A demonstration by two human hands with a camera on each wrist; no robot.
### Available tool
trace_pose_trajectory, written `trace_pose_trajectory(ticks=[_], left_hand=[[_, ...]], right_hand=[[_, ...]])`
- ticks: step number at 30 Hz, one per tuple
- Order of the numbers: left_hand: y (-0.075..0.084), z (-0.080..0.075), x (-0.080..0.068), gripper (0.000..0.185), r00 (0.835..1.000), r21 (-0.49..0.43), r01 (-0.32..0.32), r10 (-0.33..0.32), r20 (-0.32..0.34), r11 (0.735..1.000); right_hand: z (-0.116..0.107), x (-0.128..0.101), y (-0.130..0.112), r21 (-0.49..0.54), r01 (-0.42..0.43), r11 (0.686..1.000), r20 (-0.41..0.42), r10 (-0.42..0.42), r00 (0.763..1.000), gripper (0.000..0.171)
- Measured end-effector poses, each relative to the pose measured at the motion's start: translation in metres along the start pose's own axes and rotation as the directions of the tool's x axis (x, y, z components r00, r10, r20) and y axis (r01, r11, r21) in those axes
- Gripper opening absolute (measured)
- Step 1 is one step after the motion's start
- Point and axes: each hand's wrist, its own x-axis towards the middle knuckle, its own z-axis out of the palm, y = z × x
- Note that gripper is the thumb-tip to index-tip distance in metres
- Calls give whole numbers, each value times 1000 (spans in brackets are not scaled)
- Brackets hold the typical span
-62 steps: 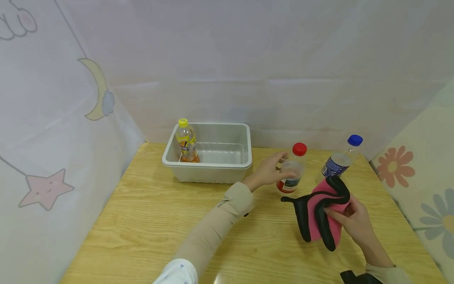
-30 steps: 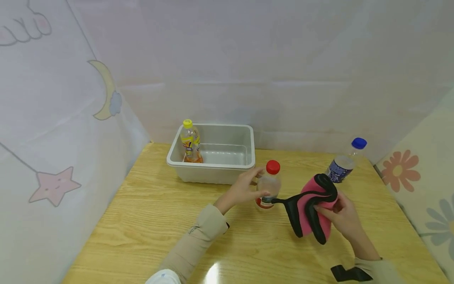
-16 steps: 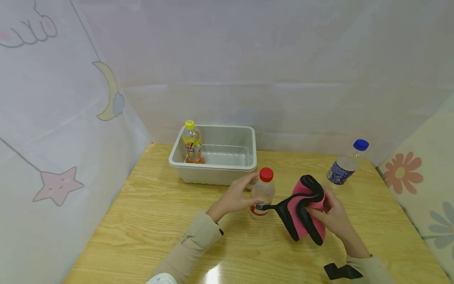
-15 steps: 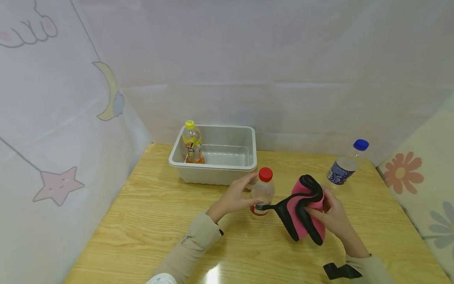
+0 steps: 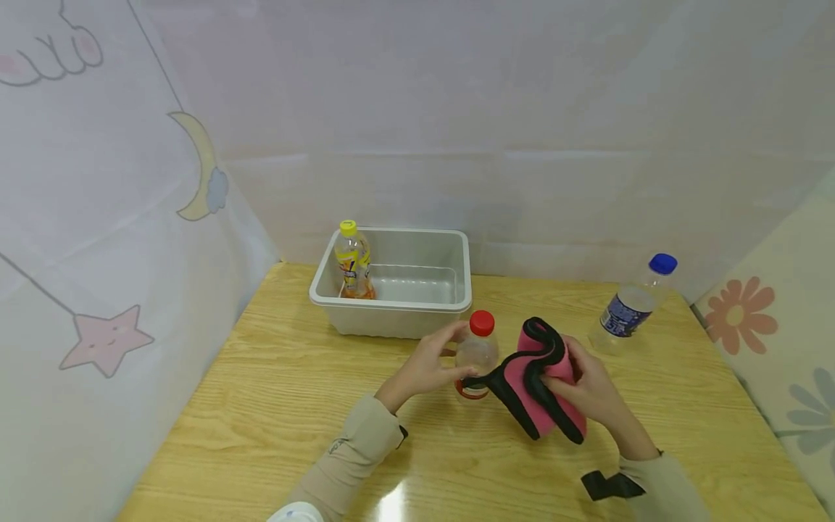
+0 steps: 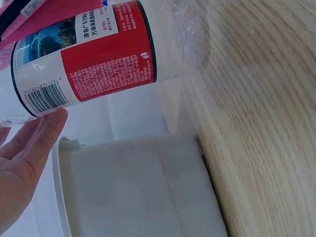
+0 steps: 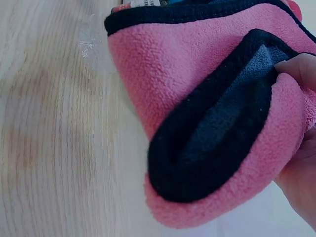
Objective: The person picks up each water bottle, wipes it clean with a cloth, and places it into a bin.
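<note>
My left hand point(image 5: 425, 366) holds a clear plastic bottle point(image 5: 476, 354) with a red cap, thumb on the near side and fingers behind. The bottle stands slightly tilted over the table, right of the grey bin's front corner. In the left wrist view its red and white label point(image 6: 106, 69) shows a barcode, and a fingertip meets the label's edge. My right hand point(image 5: 590, 380) pinches a folded pink fleece cloth point(image 7: 158, 64) with black edging. The cloth's dark narrow corner overlaps the lower part of the bottle. Folds hide some of my right fingers.
A light grey plastic bin point(image 5: 391, 306) stands at the back of the wooden table point(image 5: 261, 406), holding a yellow-capped bottle point(image 5: 353, 264) at its left. A blue-capped bottle point(image 5: 626, 312) stands at the back right. Printed white sheets point(image 5: 417, 109) enclose the table.
My left hand has brought the red-capped bottle left and nearer. My right hand has moved the cloth left, up against the bottle.
</note>
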Motion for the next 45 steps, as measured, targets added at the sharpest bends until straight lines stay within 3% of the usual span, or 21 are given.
trace_pose_trajectory(ticks=[7,11,16,27,36,45], left_hand=[[1,-2,-1,70,1000,8,8,-8,15,1000],[0,-2,-1,68,1000,7,5,-5,22,1000],[-2,-2,0,53,999,16,-44,44,17,999],[-1,-3,2,49,999,44,-46,46,10,998],[1,0,3,47,999,-7,-41,41,0,999],[1,2,2,48,999,-55,-35,35,-12,998]], right_hand=[[4,12,-23,-103,8,995,49,-3,999,56],[6,13,-11,-138,15,990,62,-7,998,60],[7,16,2,-175,33,984,101,-15,995,62],[12,30,-5,-256,13,966,172,33,985,60],[20,33,-9,-331,-2,944,222,80,972,57],[28,25,-1,-332,-36,943,244,123,962,57]])
